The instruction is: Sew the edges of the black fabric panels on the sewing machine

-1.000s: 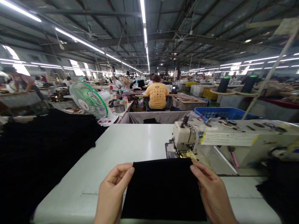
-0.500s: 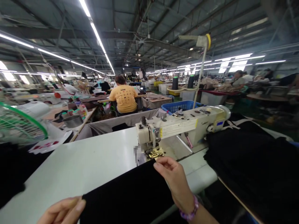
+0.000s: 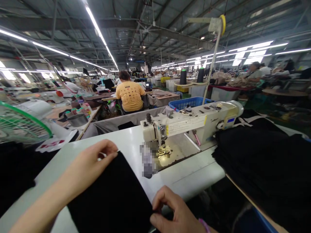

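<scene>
Now the black fabric piece [image 3: 114,197] lies turned at a slant across the lower middle of the frame, where half a second ago it stretched flat toward the needle. The right hand [image 3: 178,215] has dropped from the machine head to the lower edge of the frame, its grip closed as a pinch on the near corner of the cloth. The left hand [image 3: 91,165] has come up and forward, thumb and fingers pinched shut on the far corner. By my reading the piece is being repositioned between the two pinches, away from the presser foot. The cloth looks soft, matte and limp. It rests on the smooth white surface [image 3: 187,176], glossy under the lamps. Just beyond stands the cream sewing machine [image 3: 189,124], boxy with brass-coloured parts at the needle. At right a heap of black fabric [image 3: 267,161] sags in folds. At left edge sits a green wire fan [image 3: 21,127]. Farther back, a person in a yellow shirt [image 3: 130,95] sits facing away
</scene>
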The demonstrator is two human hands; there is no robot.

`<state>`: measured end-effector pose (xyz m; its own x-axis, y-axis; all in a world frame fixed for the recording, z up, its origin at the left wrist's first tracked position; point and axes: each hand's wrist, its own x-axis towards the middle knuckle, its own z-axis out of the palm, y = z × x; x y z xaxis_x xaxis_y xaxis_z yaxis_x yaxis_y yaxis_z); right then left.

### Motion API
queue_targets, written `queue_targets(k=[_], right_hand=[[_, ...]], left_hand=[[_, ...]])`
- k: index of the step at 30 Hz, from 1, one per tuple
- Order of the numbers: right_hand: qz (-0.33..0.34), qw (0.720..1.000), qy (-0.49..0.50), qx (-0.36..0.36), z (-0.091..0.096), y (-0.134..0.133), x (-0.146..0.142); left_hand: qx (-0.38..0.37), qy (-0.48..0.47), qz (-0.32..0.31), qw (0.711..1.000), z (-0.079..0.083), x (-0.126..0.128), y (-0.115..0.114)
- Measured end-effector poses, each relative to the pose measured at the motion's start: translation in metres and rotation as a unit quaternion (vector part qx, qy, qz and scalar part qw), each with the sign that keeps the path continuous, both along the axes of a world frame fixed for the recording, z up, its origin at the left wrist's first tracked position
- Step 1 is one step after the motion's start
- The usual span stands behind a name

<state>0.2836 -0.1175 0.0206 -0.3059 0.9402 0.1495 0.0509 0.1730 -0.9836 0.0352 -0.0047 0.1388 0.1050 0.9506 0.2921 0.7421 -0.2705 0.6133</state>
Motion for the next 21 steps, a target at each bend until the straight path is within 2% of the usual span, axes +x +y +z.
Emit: queue_targets(k=[1, 4, 6, 8, 10, 14, 18, 21], right_hand=[[-0.021, 0.999, -0.023, 0.017, -0.016, -0.004, 0.0], [-0.079, 0.987, -0.097, 0.099, -0.061, -0.009, 0.004], [-0.092, 0.978, -0.127, 0.139, -0.078, -0.009, 0.011], [-0.096, 0.966, -0.14, 0.194, -0.083, -0.007, 0.018], [-0.105, 0.945, -0.15, 0.27, -0.082, -0.004, 0.025], [-0.115, 0.902, -0.187, 0.371, -0.077, 0.003, 0.033], [-0.134, 0.877, -0.255, 0.384, -0.072, 0.01, 0.035], [-0.134, 0.873, -0.266, 0.385, -0.068, 0.014, 0.036]], left_hand=[[-0.036, 0.028, -0.056, 0.997, -0.01, 0.018, 0.013], [-0.07, 0.022, -0.094, 0.993, -0.064, 0.063, 0.041], [-0.081, 0.01, -0.099, 0.992, -0.102, 0.081, 0.051], [-0.081, -0.001, -0.097, 0.992, -0.127, 0.089, 0.056], [-0.078, -0.008, -0.095, 0.992, -0.138, 0.091, 0.058], [-0.082, -0.01, -0.088, 0.993, -0.14, 0.09, 0.066], [-0.089, -0.002, -0.05, 0.995, -0.145, 0.094, 0.08], [-0.089, 0.008, -0.03, 0.996, -0.151, 0.096, 0.085]])
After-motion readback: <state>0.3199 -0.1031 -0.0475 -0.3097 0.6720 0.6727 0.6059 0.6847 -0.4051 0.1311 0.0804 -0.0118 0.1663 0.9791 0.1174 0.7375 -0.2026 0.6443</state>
